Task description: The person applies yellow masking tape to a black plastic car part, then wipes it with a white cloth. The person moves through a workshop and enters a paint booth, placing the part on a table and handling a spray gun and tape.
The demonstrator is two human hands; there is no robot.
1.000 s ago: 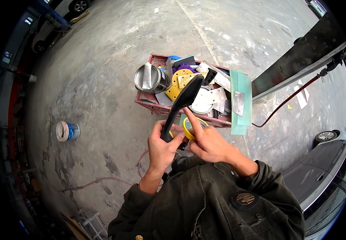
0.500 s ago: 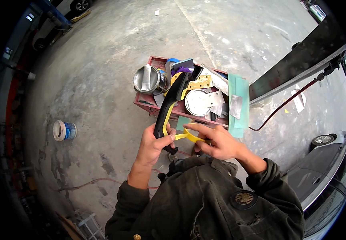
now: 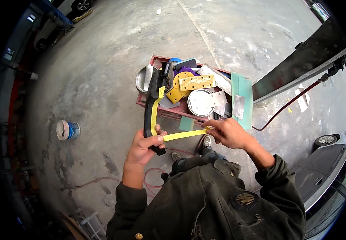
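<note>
My left hand (image 3: 138, 149) is closed around the lower end of a long, curved black plastic trim piece (image 3: 148, 108), which stands upright in front of me. Yellow tape runs along its inner edge. A loose yellow tape strip (image 3: 185, 135) stretches straight from my left thumb to my right hand (image 3: 232, 135), whose fingertips pinch its far end. Behind the trim piece, an open red tool cart (image 3: 144, 101) holds yellow sanding discs (image 3: 173, 95), a yellow perforated sanding sheet (image 3: 197, 82) and a round white-topped can (image 3: 199, 105).
A grey paint can with a white tube (image 3: 147, 78) stands at the cart's left corner. Green sheets (image 3: 242, 90) hang over its right side. A white-and-blue bucket (image 3: 69, 130) is on the floor at left. A dark post (image 3: 301, 60) and grey car (image 3: 325, 172) stand at right.
The tape strip, slack and curled before, is now drawn out straight. My right hand has moved right with its end. The trim piece has shifted left and turned more upright.
</note>
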